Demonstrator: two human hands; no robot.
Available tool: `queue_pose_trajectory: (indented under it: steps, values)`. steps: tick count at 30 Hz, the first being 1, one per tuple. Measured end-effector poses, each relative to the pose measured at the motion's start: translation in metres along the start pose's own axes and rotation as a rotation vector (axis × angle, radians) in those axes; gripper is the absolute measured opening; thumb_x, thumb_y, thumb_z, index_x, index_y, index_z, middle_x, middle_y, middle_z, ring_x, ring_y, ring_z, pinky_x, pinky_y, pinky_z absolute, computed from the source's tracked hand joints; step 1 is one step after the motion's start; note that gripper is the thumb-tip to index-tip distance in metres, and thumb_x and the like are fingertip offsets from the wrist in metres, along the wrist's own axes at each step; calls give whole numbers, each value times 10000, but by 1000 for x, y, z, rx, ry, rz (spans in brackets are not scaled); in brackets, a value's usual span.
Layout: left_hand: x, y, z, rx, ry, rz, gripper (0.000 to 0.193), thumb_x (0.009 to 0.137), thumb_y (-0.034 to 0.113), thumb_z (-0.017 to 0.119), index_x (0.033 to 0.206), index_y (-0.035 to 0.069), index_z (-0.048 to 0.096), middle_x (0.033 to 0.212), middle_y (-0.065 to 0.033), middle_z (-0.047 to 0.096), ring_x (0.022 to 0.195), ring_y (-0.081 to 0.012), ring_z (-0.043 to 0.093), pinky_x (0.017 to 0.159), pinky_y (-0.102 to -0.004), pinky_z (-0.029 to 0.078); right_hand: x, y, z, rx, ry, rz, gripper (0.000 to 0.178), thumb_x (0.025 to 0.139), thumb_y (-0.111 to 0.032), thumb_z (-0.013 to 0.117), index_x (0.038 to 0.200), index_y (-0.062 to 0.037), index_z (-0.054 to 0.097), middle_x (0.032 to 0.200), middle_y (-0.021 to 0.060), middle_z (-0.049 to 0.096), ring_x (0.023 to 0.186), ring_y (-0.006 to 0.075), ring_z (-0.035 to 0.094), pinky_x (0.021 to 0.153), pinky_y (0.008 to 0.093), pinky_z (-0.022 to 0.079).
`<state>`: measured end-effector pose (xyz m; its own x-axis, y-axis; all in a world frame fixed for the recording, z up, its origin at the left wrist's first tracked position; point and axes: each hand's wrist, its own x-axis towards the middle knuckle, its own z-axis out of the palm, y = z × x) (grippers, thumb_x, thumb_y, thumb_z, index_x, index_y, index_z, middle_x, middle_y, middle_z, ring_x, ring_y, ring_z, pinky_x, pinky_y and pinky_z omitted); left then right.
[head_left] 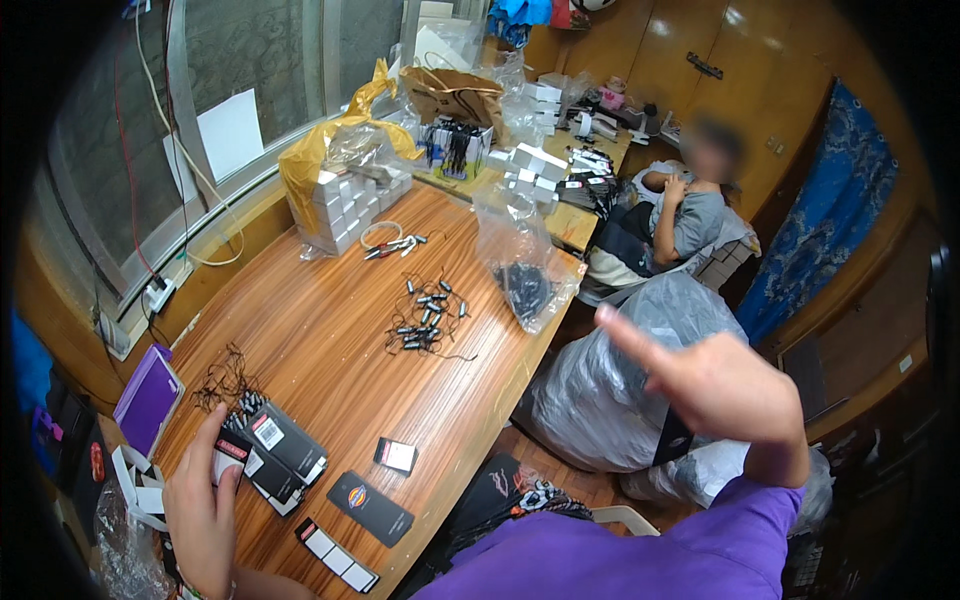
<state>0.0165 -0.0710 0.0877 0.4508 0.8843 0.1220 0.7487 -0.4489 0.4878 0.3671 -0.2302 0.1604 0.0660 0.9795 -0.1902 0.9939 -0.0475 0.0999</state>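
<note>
Left hand [198, 510] low at the near left of the table [320, 320], thumb and forefinger set around a small red, black and white tag [229, 452]. Gap between them narrow; could not tell whether the tag was pinched or merely touched. It lay against the left side of a bundle of dark hang tags [290, 437], which rested on the wood, black strings [228, 378] tangled out from its far end.

Right hand [735, 385] raised, well apart from the tags, in front of a large grey plastic-wrapped bundle [600, 405] beyond the table edge. One digit stretched toward the table; nothing seen in its grasp, though the other fingers were mostly hidden and their curl could not be told.

Right of the tag bundle: a small black-and-white card [396, 455], a long dark tag with a coloured emblem [370, 508], and nearest the wearer a strip of white labels [337, 556].

Farther up the table, a loose pile of black cords [428, 318]; near the right edge, a clear bag with dark contents [525, 288]. Beyond, stacked white boxes [345, 210] partly under a yellow bag [308, 162]. Another person [690, 225] sat past the far end, near a blue curtain [825, 205].
</note>
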Motion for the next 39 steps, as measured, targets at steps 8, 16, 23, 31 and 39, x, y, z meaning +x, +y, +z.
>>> queue_pose_trajectory:
  steps: [8,16,23,31,39]
  values:
    - [5,0,6,-18,-16,-4,458,780,-31,510,1230,-36,427,1186,-206,516,1100,-345,494,920,-356,366,-7,7,3,297,-212,-388,992,595,4,568,1422,-233,74,840,92,631,543,273,577,475,351,448]
    - [4,-6,9,-12,1,23,477,773,-35,522,1240,-22,427,1169,-205,526,1073,-342,511,905,-346,376,2,11,3,187,-224,-281,929,610,-5,568,1409,-257,167,677,119,585,530,288,558,496,370,437]
    - [3,0,4,-13,11,24,467,766,-39,532,1225,-7,449,1100,-209,554,974,-326,552,836,-343,408,35,86,-12,-528,313,442,726,655,39,520,1320,-224,391,597,123,566,531,251,579,501,360,461]
    - [3,-4,16,59,73,129,469,759,-44,534,1220,-11,450,1097,-212,554,973,-330,553,829,-345,409,68,222,-85,-446,693,703,791,766,-17,453,1361,-439,148,963,203,615,811,320,627,699,419,500]
    - [3,-5,7,-18,18,10,476,761,-53,526,1227,-21,435,1124,-213,542,1016,-340,537,864,-349,395,-32,275,-107,-446,419,1356,322,796,-48,392,1077,-44,549,1152,166,554,1061,332,539,827,428,456]
